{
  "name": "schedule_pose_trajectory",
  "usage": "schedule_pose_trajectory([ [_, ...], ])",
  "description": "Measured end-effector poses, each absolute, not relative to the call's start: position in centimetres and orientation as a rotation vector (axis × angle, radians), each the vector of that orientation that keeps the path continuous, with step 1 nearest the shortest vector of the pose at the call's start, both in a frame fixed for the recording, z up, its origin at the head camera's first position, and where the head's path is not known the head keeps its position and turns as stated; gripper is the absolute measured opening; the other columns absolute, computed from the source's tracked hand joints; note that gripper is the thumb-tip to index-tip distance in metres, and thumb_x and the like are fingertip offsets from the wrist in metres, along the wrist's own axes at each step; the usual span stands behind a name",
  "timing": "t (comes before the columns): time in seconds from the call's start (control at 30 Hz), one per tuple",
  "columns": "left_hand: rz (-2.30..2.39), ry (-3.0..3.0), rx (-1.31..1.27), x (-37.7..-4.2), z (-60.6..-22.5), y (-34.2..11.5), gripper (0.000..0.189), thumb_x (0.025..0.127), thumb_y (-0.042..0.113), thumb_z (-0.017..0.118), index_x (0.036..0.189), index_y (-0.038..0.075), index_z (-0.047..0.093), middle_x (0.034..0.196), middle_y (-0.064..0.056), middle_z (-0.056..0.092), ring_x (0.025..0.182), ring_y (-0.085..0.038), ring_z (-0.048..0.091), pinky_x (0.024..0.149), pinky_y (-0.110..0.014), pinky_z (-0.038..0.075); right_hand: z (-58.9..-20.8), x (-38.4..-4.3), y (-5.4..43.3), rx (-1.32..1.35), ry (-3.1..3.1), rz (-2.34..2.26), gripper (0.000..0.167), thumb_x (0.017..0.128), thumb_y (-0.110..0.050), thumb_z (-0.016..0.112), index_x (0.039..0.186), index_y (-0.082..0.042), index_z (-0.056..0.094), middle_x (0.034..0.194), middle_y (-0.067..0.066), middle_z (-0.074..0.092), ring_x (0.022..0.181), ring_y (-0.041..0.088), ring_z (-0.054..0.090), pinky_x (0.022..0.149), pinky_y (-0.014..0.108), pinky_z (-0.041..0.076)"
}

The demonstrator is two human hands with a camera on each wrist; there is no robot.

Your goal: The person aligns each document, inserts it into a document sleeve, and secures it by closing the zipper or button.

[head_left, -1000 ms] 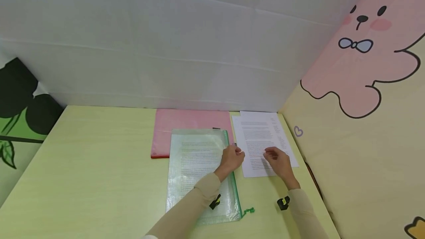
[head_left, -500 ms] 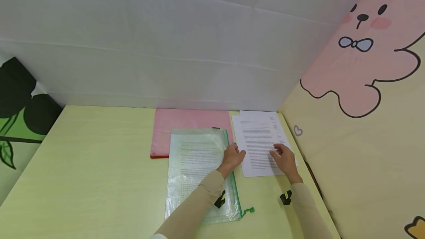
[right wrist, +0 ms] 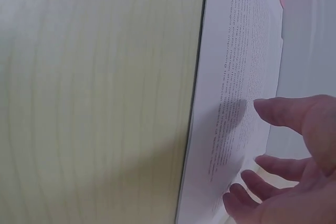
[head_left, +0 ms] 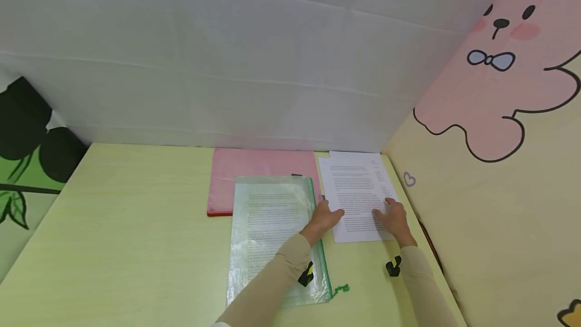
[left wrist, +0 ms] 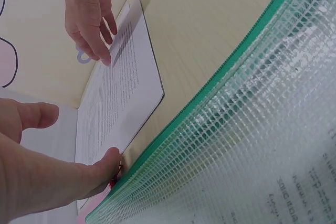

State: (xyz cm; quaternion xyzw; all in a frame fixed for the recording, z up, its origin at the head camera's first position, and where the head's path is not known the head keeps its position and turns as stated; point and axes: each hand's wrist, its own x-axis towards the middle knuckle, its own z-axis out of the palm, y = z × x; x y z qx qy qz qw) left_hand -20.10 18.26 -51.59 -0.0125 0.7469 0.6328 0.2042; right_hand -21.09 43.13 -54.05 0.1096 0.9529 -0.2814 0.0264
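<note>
A stack of printed paper sheets (head_left: pixel 358 196) lies at the right back of the table, its sheets slightly offset. My left hand (head_left: pixel 328 217) is at the stack's left edge, thumb spread from the fingers; the left wrist view shows a digit close to the paper's edge, contact unclear. At the stack's right side hovers my right hand (head_left: pixel 395 218), fingers apart and loosely bent; in the right wrist view nothing lies between thumb and fingers (right wrist: pixel 262 184). Partly under my left forearm is a clear mesh zip pouch (head_left: pixel 268 226) with a green zipper and printed paper inside.
A pink pouch (head_left: pixel 258 163) with a red edge lies partly beneath the clear one. The green zipper cord (head_left: pixel 341 289) trails onto the table (head_left: pixel 136 226). A white wall stands behind, and a bear-printed wall (head_left: pixel 476 216) closes the right side.
My right hand has shifted right toward the stack's right edge. My left hand has moved slightly right, and its thumb has spread out. The papers and pouches stay put.
</note>
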Motion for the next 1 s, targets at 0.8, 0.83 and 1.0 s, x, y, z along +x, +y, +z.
schedule_pose_trajectory([
  [0.8, 1.839, 1.911, -0.042, -20.5, -51.9, 18.1, 0.065, 0.096, 0.020, 0.062, 0.145, -0.015, 0.037, 0.143, -0.033, 0.046, 0.129, -0.041, 0.050, 0.108, -0.052, 0.044, -53.4, -22.7, 44.5, 0.580, 2.821, -1.076, 0.052, 0.098, -0.013, 0.062, 0.133, 0.022, 0.049, 0.129, 0.038, 0.055, 0.119, 0.047, 0.054, 0.103, 0.057, 0.044],
  [0.83, 1.842, 1.902, -0.043, -20.5, -51.9, 18.1, 0.066, 0.096, 0.020, 0.062, 0.146, -0.014, 0.037, 0.144, -0.033, 0.045, 0.130, -0.041, 0.050, 0.109, -0.052, 0.043, -53.4, -22.7, 44.5, 0.588, 2.817, -1.094, 0.051, 0.097, -0.013, 0.062, 0.133, 0.022, 0.050, 0.128, 0.037, 0.055, 0.117, 0.047, 0.054, 0.102, 0.057, 0.045],
  [1.0, 1.850, 1.874, -0.041, -20.6, -52.0, 18.1, 0.068, 0.097, 0.019, 0.062, 0.148, -0.014, 0.034, 0.147, -0.034, 0.042, 0.134, -0.043, 0.046, 0.111, -0.054, 0.041, -53.5, -22.6, 44.9, 0.590, 2.832, -1.093, 0.045, 0.098, -0.010, 0.059, 0.131, 0.020, 0.053, 0.124, 0.034, 0.058, 0.112, 0.044, 0.056, 0.095, 0.052, 0.048],
])
